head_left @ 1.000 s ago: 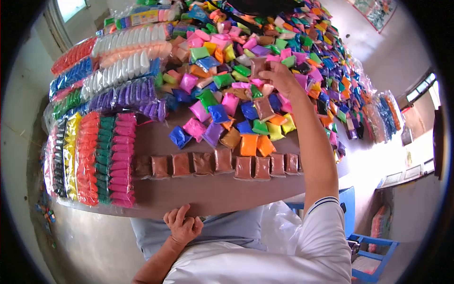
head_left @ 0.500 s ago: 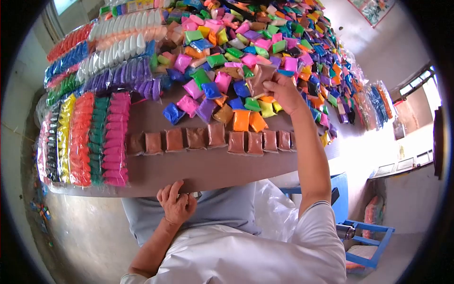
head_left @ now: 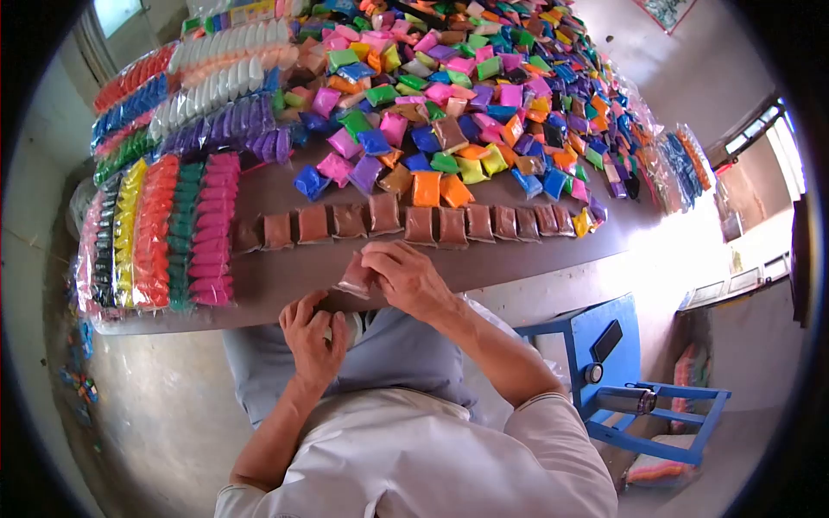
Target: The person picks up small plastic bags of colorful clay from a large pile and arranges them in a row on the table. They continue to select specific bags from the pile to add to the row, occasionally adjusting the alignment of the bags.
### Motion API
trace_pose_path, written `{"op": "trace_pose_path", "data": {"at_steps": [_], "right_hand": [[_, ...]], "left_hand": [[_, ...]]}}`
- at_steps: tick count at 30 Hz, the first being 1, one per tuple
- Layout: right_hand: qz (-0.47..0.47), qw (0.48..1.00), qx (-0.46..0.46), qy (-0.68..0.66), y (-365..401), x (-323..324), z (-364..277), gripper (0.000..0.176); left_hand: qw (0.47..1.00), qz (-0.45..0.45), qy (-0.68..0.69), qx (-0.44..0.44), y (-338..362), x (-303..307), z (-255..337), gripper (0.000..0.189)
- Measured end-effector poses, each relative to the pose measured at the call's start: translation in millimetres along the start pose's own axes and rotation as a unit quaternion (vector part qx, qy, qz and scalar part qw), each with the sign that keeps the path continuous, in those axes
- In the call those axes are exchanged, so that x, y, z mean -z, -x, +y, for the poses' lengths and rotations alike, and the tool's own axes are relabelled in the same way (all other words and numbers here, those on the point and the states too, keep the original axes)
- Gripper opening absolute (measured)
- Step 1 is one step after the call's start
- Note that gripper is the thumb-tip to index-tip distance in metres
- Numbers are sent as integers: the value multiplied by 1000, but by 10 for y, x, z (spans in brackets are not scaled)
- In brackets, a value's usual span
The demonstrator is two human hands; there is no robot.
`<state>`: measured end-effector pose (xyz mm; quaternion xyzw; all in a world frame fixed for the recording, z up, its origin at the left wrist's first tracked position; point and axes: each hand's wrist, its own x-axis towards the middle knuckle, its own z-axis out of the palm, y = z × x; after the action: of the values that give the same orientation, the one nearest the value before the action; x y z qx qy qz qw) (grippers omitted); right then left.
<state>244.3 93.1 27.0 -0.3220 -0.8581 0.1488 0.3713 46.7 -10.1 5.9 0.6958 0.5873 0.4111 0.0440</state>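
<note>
A brown packet point(head_left: 356, 274) in clear wrap is pinched in my right hand point(head_left: 410, 278), just above the table's front edge. To its left and a little lower, my left hand point(head_left: 315, 338) has its fingers curled near the edge; whether it holds anything is unclear. Behind both hands, a row of brown packets point(head_left: 314, 224) runs across the table point(head_left: 484, 267). An orange packet point(head_left: 426, 188) lies just behind the row, beside a second orange one.
A large heap of mixed coloured packets point(head_left: 484, 69) covers the back. Bundled strips of packets, among them pink point(head_left: 214, 229) and purple point(head_left: 220, 129), lie at the left. A blue stool point(head_left: 617, 345) at the right bears a phone point(head_left: 607, 341) and a bottle point(head_left: 626, 400).
My right hand has come back from the heap toward my body with a brown packet. My left hand has stayed near the table's front edge, and the view has shifted slightly.
</note>
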Motion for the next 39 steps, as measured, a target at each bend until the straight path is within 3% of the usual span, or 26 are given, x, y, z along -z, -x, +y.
{"op": "trace_pose_path", "data": {"at_steps": [4,6,11,13,16,22,29,39], "right_hand": [[-18,999,27,24,104,-17,45,34],[-4,996,50,78,127,83,73,37],[71,997,-32,26,234,351,92,36],[115,985,-125,-1,336,389,135,36],[149,977,-151,8,530,318,157,33],[169,978,-100,73,729,125,-39,27],[152,985,-77,30,509,-52,-293,24],[128,986,-91,52,268,-68,-333,16]], "left_hand": [[1000,-20,-3,-5,41,26,-14,13],[999,-3,-18,-47,81,5,-47,13],[998,10,-33,-54,164,-68,-75,12],[997,21,-34,-71,180,-89,-105,12],[996,17,-48,-77,204,-117,-150,13],[994,23,-59,-88,221,-154,-181,12],[993,29,-65,-99,239,-163,-234,12],[994,18,-49,-96,259,-135,-246,11]]}}
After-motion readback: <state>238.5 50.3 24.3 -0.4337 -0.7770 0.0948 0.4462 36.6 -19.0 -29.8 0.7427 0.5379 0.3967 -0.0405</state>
